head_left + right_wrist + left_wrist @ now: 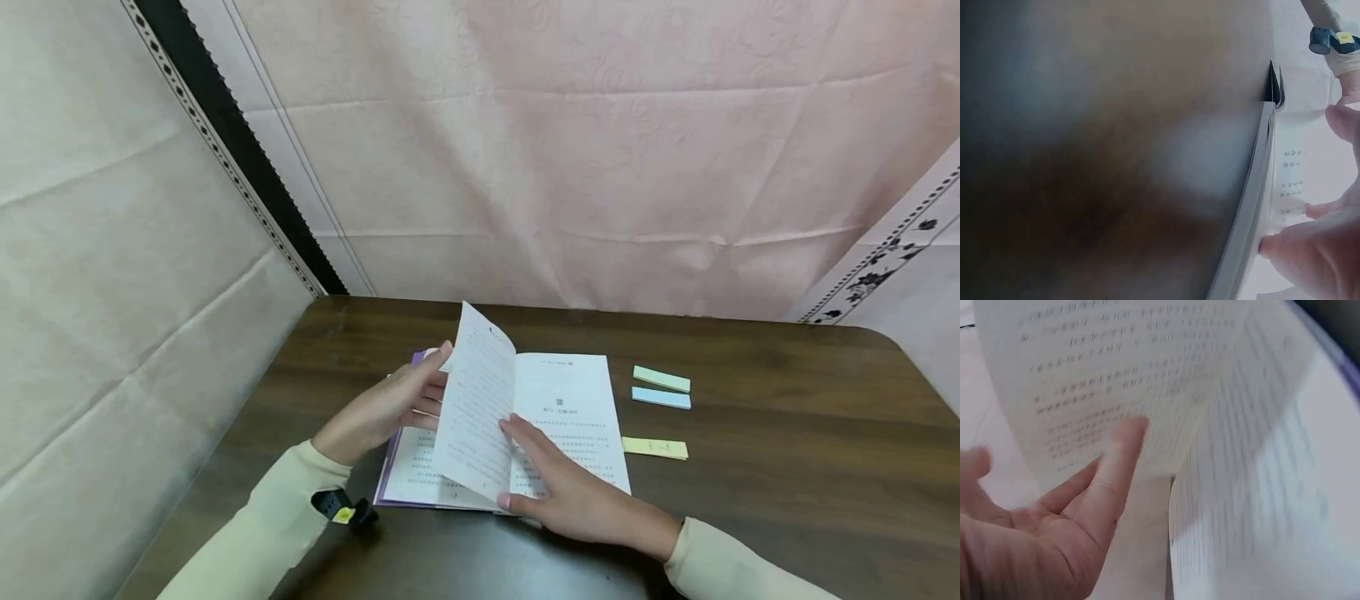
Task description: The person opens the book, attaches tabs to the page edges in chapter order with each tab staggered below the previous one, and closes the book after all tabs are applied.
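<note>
A book (573,383) with printed pages and a purple cover edge lies spread on the table. One page (474,408) stands raised near its middle, slanting up and left. My left hand (386,417) is behind the raised page on its left side, fingers extended; in the left wrist view the hand (1060,544) has its fingers spread beside the printed sheet, pinching nothing. My right hand (573,500) rests over the lower part of the right page, fingers near the fold. In the right wrist view its thumb (1272,245) is at the book's lower edge.
To the right of the book lie a green paper strip (662,378) and a blue strip (661,398). A yellow-green strip (655,448) with writing juts from the book's right edge. Pale cloth (585,183) hangs behind the brown wooden table (810,433).
</note>
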`<action>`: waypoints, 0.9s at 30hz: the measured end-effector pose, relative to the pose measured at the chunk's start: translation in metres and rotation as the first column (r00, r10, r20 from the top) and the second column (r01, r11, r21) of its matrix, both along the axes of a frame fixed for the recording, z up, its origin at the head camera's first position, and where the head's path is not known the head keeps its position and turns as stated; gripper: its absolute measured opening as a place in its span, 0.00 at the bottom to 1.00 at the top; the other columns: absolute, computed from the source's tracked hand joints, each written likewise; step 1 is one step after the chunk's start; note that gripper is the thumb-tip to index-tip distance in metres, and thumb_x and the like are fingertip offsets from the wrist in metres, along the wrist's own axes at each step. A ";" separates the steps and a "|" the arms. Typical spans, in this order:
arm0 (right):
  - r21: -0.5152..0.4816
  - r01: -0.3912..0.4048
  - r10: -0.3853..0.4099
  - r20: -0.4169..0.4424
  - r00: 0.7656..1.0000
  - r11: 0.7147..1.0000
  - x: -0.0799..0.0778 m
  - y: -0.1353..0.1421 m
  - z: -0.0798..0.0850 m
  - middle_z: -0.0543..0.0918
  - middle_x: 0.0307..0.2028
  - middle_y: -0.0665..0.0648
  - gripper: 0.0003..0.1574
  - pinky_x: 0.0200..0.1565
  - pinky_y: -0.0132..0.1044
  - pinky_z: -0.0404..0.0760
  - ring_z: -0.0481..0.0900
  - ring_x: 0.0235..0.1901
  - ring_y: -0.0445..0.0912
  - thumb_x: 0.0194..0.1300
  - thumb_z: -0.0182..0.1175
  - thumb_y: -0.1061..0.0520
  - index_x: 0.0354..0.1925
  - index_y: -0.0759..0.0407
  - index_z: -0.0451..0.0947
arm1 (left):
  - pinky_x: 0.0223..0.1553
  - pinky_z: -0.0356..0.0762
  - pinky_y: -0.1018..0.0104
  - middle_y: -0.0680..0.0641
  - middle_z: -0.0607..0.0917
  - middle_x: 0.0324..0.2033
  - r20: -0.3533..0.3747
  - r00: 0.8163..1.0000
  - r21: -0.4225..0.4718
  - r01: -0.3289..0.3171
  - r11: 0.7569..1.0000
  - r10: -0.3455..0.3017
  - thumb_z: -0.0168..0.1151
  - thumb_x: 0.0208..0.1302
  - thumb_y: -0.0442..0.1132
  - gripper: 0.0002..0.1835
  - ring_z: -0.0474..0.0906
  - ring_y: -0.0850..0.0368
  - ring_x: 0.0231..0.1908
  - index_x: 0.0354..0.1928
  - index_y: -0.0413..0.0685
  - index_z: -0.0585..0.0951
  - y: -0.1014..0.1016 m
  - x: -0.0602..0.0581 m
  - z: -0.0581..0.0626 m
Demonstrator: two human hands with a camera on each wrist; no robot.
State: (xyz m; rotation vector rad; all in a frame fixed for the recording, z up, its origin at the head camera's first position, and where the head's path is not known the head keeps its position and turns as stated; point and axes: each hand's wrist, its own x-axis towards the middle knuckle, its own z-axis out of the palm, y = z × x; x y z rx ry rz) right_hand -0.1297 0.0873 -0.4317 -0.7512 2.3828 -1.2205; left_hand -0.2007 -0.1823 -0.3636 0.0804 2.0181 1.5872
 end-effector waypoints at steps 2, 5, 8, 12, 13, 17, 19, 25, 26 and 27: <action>0.024 -0.008 0.008 0.008 1.000 1.000 0.000 -0.001 0.000 0.47 0.85 0.54 0.58 0.75 0.64 0.58 0.48 0.83 0.54 0.72 0.66 0.35 0.85 0.49 0.49 | 0.46 0.89 0.58 0.40 0.90 0.47 -0.039 0.999 -0.075 0.001 0.997 -0.004 0.49 0.81 0.64 0.38 0.90 0.51 0.43 0.62 0.30 0.80 -0.005 -0.002 -0.001; 0.063 -0.021 0.020 0.005 1.000 0.998 0.001 0.000 0.001 0.46 0.85 0.52 0.59 0.75 0.63 0.60 0.47 0.83 0.52 0.71 0.67 0.34 0.85 0.47 0.49 | 0.40 0.89 0.58 0.43 0.91 0.41 -0.100 0.995 -0.166 -0.003 0.986 -0.014 0.57 0.80 0.53 0.26 0.89 0.53 0.37 0.54 0.33 0.85 -0.010 -0.003 -0.002; 0.106 -0.030 0.032 -0.023 0.999 0.994 0.000 0.001 0.002 0.46 0.85 0.52 0.58 0.75 0.61 0.62 0.49 0.83 0.52 0.71 0.66 0.33 0.85 0.46 0.49 | 0.33 0.87 0.61 0.46 0.88 0.32 -0.166 0.986 -0.244 -0.019 0.970 -0.023 0.61 0.79 0.47 0.18 0.85 0.56 0.30 0.43 0.36 0.87 -0.015 -0.002 -0.002; 0.152 -0.036 0.051 -0.095 0.994 0.988 -0.004 0.004 0.007 0.51 0.84 0.56 0.53 0.74 0.60 0.63 0.53 0.82 0.53 0.74 0.65 0.37 0.84 0.51 0.54 | 0.30 0.86 0.62 0.47 0.81 0.24 -0.245 0.968 -0.350 -0.034 0.936 -0.057 0.63 0.78 0.43 0.18 0.80 0.57 0.25 0.28 0.41 0.80 -0.025 0.001 -0.005; 0.166 -0.039 0.059 -0.113 0.992 0.985 -0.005 0.004 0.008 0.53 0.83 0.56 0.51 0.74 0.59 0.63 0.53 0.81 0.54 0.74 0.65 0.39 0.83 0.53 0.55 | 0.29 0.86 0.61 0.48 0.80 0.23 -0.263 0.962 -0.383 -0.039 0.923 -0.069 0.64 0.77 0.42 0.18 0.81 0.57 0.25 0.27 0.43 0.78 -0.027 0.002 -0.007; 0.226 -0.081 0.128 -0.203 0.971 0.971 -0.010 0.006 0.012 0.59 0.81 0.60 0.44 0.74 0.59 0.64 0.57 0.80 0.58 0.76 0.64 0.48 0.81 0.60 0.60 | 0.23 0.75 0.66 0.50 0.74 0.18 -0.345 0.930 -0.560 -0.095 0.823 -0.127 0.66 0.76 0.43 0.21 0.76 0.58 0.20 0.22 0.47 0.75 -0.030 0.006 -0.016; 0.268 -0.101 0.174 -0.267 0.948 0.958 -0.012 0.007 0.014 0.62 0.80 0.62 0.40 0.74 0.58 0.65 0.60 0.78 0.60 0.76 0.64 0.54 0.79 0.62 0.62 | 0.20 0.65 0.67 0.52 0.72 0.16 -0.383 0.908 -0.643 -0.130 0.755 -0.171 0.68 0.74 0.44 0.21 0.71 0.59 0.18 0.21 0.49 0.76 -0.027 0.008 -0.021; 0.352 -0.125 0.254 -0.351 0.901 0.928 -0.016 0.007 0.016 0.68 0.77 0.63 0.34 0.71 0.57 0.69 0.66 0.74 0.61 0.75 0.64 0.60 0.74 0.63 0.69 | 0.19 0.66 0.63 0.47 0.81 0.24 -0.415 0.856 -0.849 -0.240 0.471 -0.310 0.71 0.70 0.51 0.16 0.75 0.53 0.22 0.37 0.44 0.84 -0.011 0.014 -0.031; 0.361 -0.128 0.261 -0.350 0.900 0.924 -0.016 0.007 0.017 0.68 0.77 0.63 0.34 0.71 0.57 0.69 0.66 0.74 0.61 0.75 0.64 0.60 0.74 0.63 0.69 | 0.21 0.72 0.60 0.44 0.85 0.30 -0.418 0.844 -0.870 -0.265 0.416 -0.336 0.72 0.69 0.53 0.20 0.79 0.50 0.27 0.45 0.41 0.85 -0.009 0.015 -0.031; 0.371 -0.131 0.269 -0.350 0.897 0.919 -0.017 0.006 0.017 0.68 0.77 0.63 0.33 0.71 0.56 0.70 0.66 0.74 0.60 0.75 0.64 0.60 0.74 0.63 0.70 | 0.23 0.77 0.57 0.41 0.86 0.36 -0.420 0.831 -0.885 -0.286 0.367 -0.365 0.72 0.68 0.55 0.27 0.82 0.47 0.33 0.53 0.38 0.83 -0.006 0.016 -0.031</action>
